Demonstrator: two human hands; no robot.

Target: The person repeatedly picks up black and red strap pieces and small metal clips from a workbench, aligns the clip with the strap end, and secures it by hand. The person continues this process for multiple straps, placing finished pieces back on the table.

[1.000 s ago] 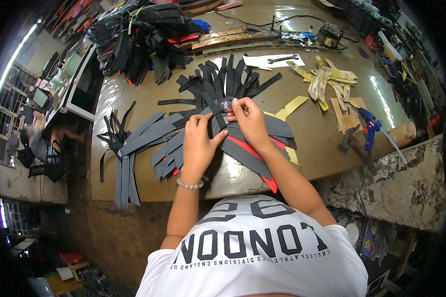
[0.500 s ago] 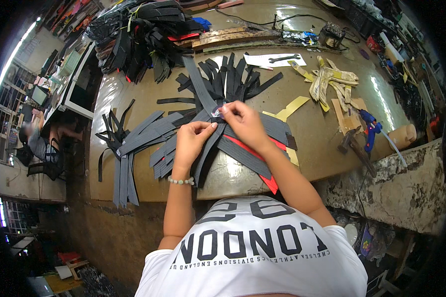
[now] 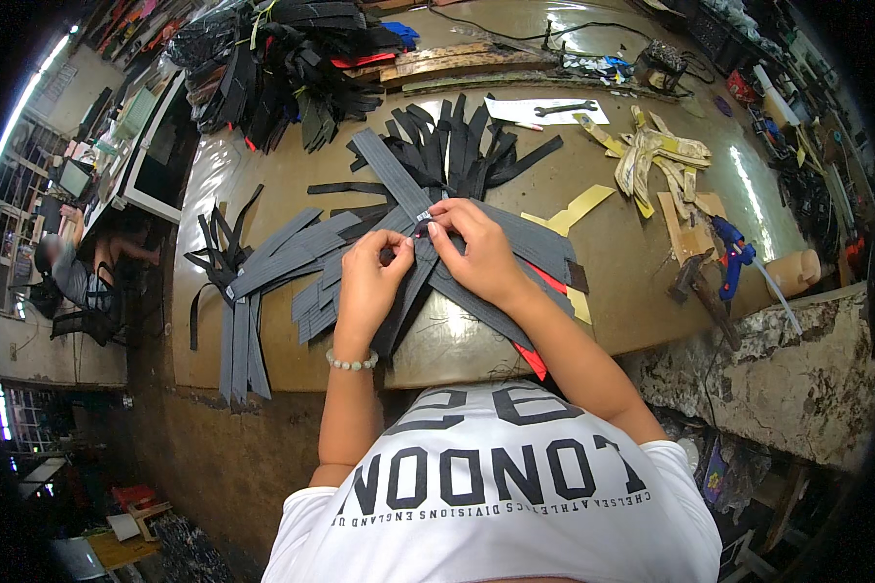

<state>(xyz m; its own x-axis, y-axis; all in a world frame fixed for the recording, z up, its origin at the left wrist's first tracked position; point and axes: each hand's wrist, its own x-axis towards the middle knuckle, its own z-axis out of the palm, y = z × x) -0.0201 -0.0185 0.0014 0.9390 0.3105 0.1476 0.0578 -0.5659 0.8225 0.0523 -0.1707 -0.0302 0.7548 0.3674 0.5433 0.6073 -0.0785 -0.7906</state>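
Observation:
My right hand (image 3: 484,264) is closed, thumb and forefinger pinching the near end of a long grey strap (image 3: 387,167) beside a small printed label. My left hand (image 3: 367,287) is just left of it, its fingertips pressed together near that end; whatever lies between them is too small to name. Under and around both hands, grey straps (image 3: 316,291) lie fanned out on the table. Behind them spreads a bunch of black straps (image 3: 457,146). A smaller bundle of grey straps (image 3: 246,340) with black ends lies to the left.
A big heap of black straps (image 3: 282,68) lies at the back left. Toward the right are yellow strips (image 3: 651,155), a wrench (image 3: 564,109) on white paper, a hammer (image 3: 700,296) and a blue glue gun (image 3: 734,257). Another person (image 3: 73,267) sits far left.
My left fingertips have drawn slightly left, apart from my right hand. The grey strap's far end has shifted a little left and nearer. The label shows more plainly.

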